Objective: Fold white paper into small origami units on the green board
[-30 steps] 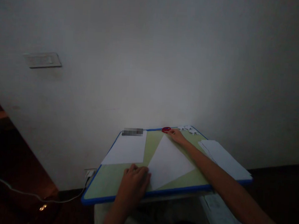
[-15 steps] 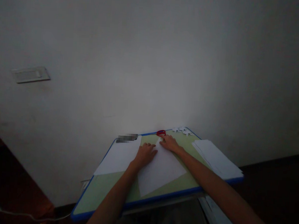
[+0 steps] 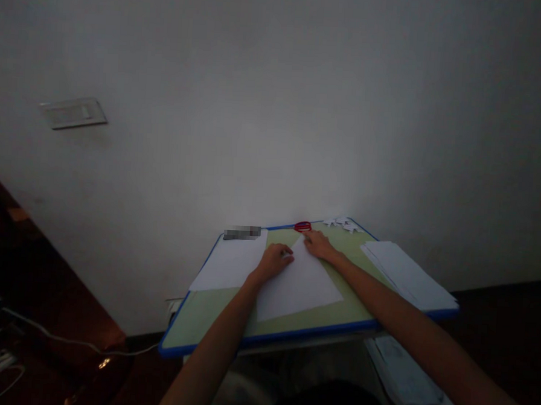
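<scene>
Folded paper [image 3: 300, 285] is pinned on the bench [image 3: 210, 320] by left hand [image 3: 274, 261] and right hand [image 3: 318, 245], each grip flat and open. Red scissors [image 3: 302, 226] are parked just beyond the right hand. Scraps [image 3: 342, 222], a sheet stack [image 3: 405, 275] and a loose sheet [image 3: 231, 264] are spread around.

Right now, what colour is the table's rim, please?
The rim is blue, head view.

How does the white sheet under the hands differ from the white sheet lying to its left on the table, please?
The triangular sheet narrows to a point toward the wall; the rectangular sheet is four-sided. The left hand and right hand rest near the triangular sheet's far tip; the rectangular sheet lies beside them, left of both. Both sheets are white and lie flat on the green table.
</scene>
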A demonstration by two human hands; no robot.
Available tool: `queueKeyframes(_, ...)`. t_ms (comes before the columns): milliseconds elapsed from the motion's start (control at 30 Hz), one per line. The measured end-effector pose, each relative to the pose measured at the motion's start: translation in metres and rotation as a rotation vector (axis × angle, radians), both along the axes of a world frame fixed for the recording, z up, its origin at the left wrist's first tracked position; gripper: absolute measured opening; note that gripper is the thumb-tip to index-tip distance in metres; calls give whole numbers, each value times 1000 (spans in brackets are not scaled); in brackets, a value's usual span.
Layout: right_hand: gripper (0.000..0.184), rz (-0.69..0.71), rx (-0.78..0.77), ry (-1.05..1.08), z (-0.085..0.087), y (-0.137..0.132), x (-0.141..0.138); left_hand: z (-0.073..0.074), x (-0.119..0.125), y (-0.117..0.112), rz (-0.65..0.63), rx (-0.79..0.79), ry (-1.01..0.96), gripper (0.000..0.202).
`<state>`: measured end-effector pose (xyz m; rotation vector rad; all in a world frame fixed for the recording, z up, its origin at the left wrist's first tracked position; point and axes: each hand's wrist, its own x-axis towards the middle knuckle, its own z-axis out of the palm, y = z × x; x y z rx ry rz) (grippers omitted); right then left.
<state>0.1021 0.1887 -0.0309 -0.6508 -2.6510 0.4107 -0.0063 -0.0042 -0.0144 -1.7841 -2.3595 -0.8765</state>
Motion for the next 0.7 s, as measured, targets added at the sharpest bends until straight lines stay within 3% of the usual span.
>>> queueKeyframes(167,59,54,-24,-8,7,0,8,-1,-2,2,-12,2,-93,22)
queueKeyframes(333,38,147,-9,-18,14,3,17,1,-2,2,-41,-9,-162,26)
queueKeyframes(700,30,197,23,11,11,11,18,7,-3,0,32,-64,-165,35)
